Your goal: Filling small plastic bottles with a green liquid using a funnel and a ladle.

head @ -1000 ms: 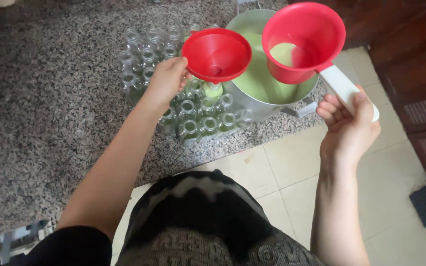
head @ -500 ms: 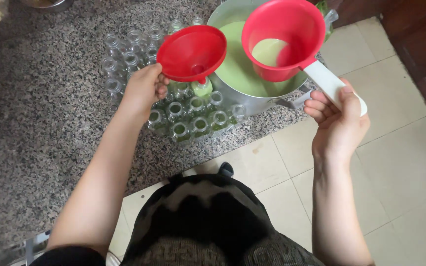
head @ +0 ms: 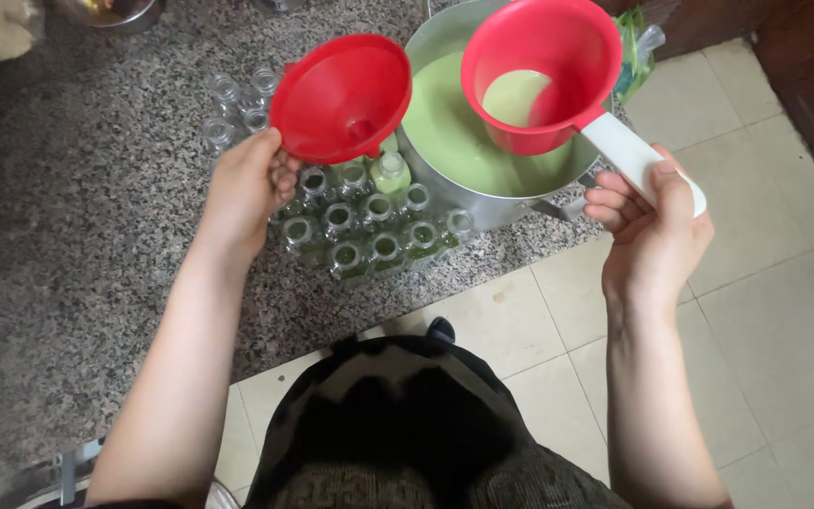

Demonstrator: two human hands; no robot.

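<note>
soft even daylight, sharp focus, faint shadows, no glare.

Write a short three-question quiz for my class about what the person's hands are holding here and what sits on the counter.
1. True or false: the left hand holds the red funnel above the small glass bottles.
2. What does the right hand hold? A) a spoon B) a red scoop with a white handle C) a bottle cap
3. Fill in: the metal pot on the granite counter holds a pale ____ liquid.

Key
1. True.
2. B: the red scoop, with some liquid in it, is over the pot.
3. Green.
</note>
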